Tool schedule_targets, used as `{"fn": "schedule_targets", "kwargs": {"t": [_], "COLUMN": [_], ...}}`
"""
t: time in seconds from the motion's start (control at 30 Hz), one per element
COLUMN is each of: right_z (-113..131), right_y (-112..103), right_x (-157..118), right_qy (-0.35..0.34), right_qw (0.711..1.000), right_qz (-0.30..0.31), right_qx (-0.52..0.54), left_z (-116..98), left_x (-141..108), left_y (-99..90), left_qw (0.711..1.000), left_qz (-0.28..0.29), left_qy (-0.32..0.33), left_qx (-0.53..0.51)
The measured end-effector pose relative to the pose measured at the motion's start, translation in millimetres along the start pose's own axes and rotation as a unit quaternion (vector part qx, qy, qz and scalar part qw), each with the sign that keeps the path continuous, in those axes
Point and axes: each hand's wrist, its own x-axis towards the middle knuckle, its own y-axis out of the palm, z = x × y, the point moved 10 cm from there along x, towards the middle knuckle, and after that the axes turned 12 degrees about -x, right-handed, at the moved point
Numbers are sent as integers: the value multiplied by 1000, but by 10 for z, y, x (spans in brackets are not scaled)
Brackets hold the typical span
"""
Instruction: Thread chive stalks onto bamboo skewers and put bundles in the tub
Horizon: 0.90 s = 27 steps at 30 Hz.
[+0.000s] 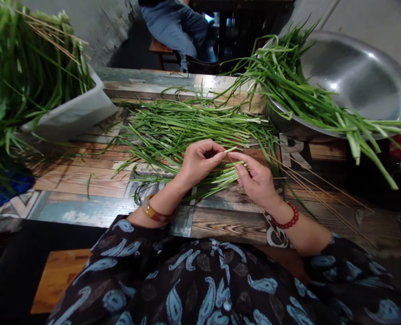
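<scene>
Greens (14, 76) drape over a white bin (85, 106), with thin sticks (54, 44) across their pale ends. Further right, loose stalks (186, 122) lie on the table (78, 174). Over it, the left hand (202, 164) pinches a pale stalk end (232, 149) between thumb and finger. Such stalks look light, limp, easily bruised and perhaps slippery; the firmer pale ends seem the best hold. Beside it, the right hand (257, 180) appears to grip a skewer (269, 222). Beyond lie spare skewers (300, 182) and a steel bowl (352, 63) of leafy stalks (295, 85).

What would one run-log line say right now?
left hand: pinching green stalk | right hand: beside left, thin stick beneath | tabletop: leafy pile, loose sticks | far right: metal bowl, greens over rim
</scene>
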Motion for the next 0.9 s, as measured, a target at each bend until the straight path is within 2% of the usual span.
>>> {"fn": "schedule_targets", "kwargs": {"t": [0.3,0.57,0.9], "right_z": [32,-18,-79], "right_y": [-14,-2,-12], "right_x": [6,-9,13], "right_qy": [-8,10,-6], "right_qw": [1000,1000,997], "right_qz": [-5,-20,-71], "right_qx": [-14,-4,6], "left_z": [-75,-118,-121], "left_x": [-4,-9,-21], "left_y": [-1,-4,42], "left_qw": [998,996,993], "left_qz": [-6,-10,11], "left_qy": [47,78,101], "left_qx": [32,48,61]}}
